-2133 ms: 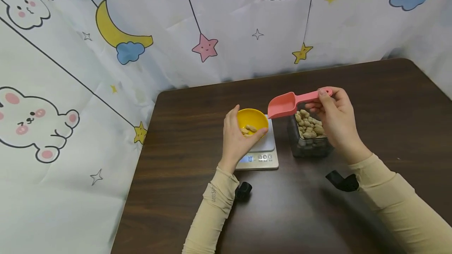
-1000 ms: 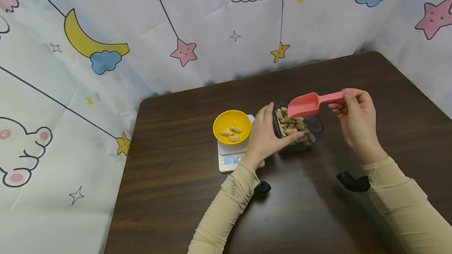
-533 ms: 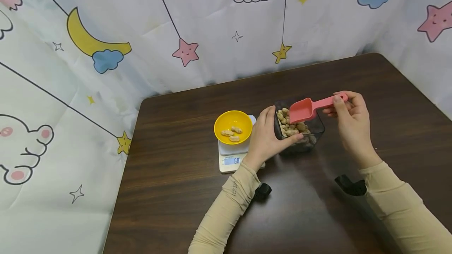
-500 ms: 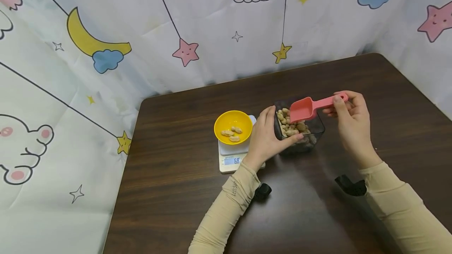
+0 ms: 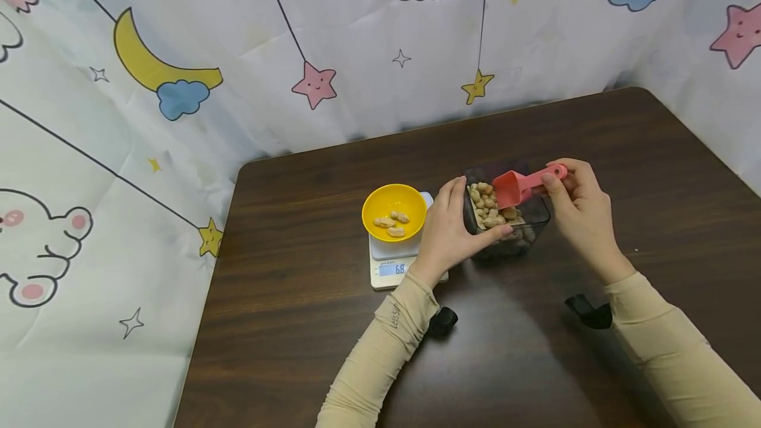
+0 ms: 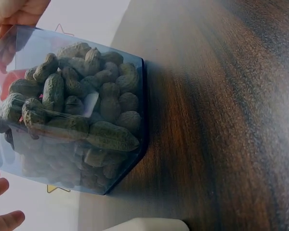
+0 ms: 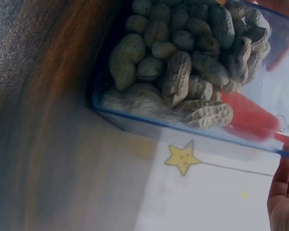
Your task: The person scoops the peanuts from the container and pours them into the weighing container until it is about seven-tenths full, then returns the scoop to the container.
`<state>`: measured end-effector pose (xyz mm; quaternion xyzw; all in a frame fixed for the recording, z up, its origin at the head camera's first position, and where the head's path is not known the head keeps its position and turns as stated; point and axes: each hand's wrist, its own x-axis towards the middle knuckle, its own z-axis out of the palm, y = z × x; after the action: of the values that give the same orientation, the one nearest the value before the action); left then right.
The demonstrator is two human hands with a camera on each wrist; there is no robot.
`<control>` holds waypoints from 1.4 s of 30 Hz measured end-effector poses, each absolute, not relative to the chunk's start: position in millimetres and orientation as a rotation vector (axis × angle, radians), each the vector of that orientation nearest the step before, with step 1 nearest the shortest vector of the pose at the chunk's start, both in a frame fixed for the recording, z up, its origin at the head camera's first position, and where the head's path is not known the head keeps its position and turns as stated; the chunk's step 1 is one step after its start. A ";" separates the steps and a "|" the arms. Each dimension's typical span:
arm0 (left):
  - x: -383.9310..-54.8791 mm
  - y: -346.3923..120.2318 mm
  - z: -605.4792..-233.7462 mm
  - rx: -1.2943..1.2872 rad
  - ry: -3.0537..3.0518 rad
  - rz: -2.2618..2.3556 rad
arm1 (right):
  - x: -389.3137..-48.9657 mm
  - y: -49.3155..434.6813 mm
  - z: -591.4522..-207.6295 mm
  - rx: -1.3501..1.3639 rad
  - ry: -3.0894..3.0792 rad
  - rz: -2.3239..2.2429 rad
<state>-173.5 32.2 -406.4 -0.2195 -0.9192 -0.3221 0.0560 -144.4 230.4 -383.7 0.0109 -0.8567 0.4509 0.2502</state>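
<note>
My right hand (image 5: 585, 216) pinches the handle of a pink scoop (image 5: 510, 189). The scoop's blade dips among unshelled peanuts (image 5: 489, 207) in a clear plastic container (image 5: 502, 251). Through the wall in the right wrist view, the scoop (image 7: 250, 118) shows red beside the peanuts (image 7: 178, 77). My left hand (image 5: 448, 233) holds the container's left side, its thumb along the front. Left of it, a yellow bowl (image 5: 380, 202) with three peanuts sits on a kitchen scale (image 5: 380, 251) whose display reads 6.8.
Everything stands on a dark wooden table (image 5: 297, 296). A white curtain (image 5: 357, 5) with cartoon prints hangs behind and to the left. Black wrist cameras (image 5: 442, 322) hang under both forearms.
My left hand has let go of the yellow bowl and moved right to the peanut container. The scoop first moved right, then came left and down into the peanuts, its handle tilting up.
</note>
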 end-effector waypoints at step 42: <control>-170.7 34.0 -406.2 -0.660 -2.826 -0.980 | -148.1 240.8 -404.5 0.032 -1.759 2.045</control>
<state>-170.7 34.0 -406.2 -0.2153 -0.9219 -0.3196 0.0393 -148.1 240.8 -404.5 0.0116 -0.6361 0.7395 0.2201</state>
